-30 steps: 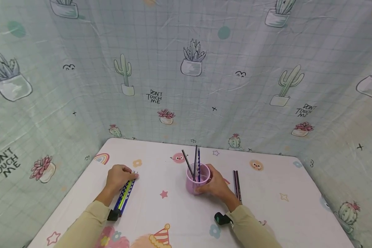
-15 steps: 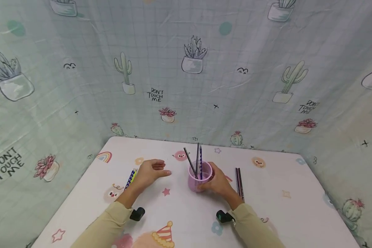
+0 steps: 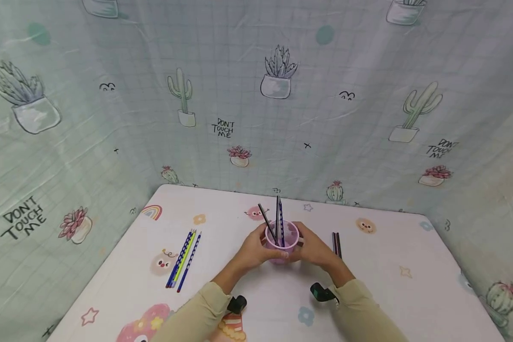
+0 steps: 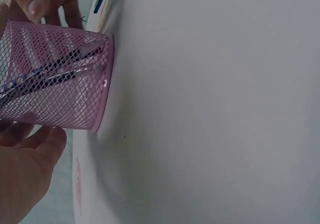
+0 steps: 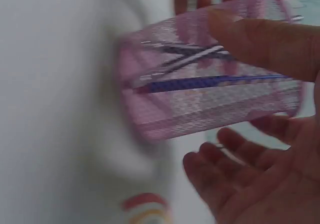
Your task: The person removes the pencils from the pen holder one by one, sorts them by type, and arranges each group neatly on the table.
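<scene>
A pink mesh pencil cup (image 3: 291,232) stands between my two hands near the middle of the table. My left hand (image 3: 252,249) holds its left side, thumb across the front. From the right, my right hand (image 3: 314,243) holds it too; the right wrist view has that thumb (image 5: 270,41) over the mesh and several fingertips (image 5: 192,161) just past its side. A blue patterned pencil (image 5: 195,83) and two dark pencils (image 3: 267,222) lean inside the cup. Whether the base touches the table I cannot tell.
Several blue and yellow-green pencils (image 3: 182,261) lie on the left of the white printed table (image 3: 367,266). Two dark pencils (image 3: 337,244) lie at the right, partly hidden by my right forearm. A cactus-print cloth (image 3: 222,85) hangs behind and beside the table.
My left hand has left the blue and yellow-green pencils and moved right to the cup. My right hand stays on the cup. The view has shifted slightly.
</scene>
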`<action>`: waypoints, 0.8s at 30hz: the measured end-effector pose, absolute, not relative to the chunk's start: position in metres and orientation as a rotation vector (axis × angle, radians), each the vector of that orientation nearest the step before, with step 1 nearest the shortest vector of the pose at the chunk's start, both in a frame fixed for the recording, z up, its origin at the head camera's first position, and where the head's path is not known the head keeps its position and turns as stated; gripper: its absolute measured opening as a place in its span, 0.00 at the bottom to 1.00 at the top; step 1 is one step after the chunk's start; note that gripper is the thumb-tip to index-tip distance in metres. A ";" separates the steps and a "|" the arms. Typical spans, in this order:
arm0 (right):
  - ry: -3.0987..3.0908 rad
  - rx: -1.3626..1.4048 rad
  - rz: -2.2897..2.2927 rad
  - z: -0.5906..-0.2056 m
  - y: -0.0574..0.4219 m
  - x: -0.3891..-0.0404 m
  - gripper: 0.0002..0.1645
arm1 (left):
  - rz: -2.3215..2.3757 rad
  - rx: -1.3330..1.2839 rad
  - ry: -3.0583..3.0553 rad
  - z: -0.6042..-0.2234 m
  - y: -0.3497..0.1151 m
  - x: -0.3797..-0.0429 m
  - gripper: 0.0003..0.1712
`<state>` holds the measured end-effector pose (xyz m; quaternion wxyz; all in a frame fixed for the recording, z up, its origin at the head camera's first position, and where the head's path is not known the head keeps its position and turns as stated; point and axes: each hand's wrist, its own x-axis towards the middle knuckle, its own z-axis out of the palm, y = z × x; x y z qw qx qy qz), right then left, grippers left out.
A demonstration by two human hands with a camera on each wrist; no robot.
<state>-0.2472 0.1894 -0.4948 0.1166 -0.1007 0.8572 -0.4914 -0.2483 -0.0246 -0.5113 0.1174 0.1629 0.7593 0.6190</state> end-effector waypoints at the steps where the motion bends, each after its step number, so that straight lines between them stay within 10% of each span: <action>1: 2.530 -0.293 -1.409 -0.487 0.192 -0.247 0.58 | 1.825 0.464 2.221 -0.513 -0.022 -0.248 0.53; 10: 2.801 -0.410 -1.449 -0.428 0.173 -0.240 0.36 | 1.902 0.429 2.194 -0.518 -0.015 -0.249 0.55; 24: 3.233 -0.302 -1.151 -0.446 0.100 -0.263 0.07 | 1.872 0.576 2.265 -0.522 -0.015 -0.252 0.53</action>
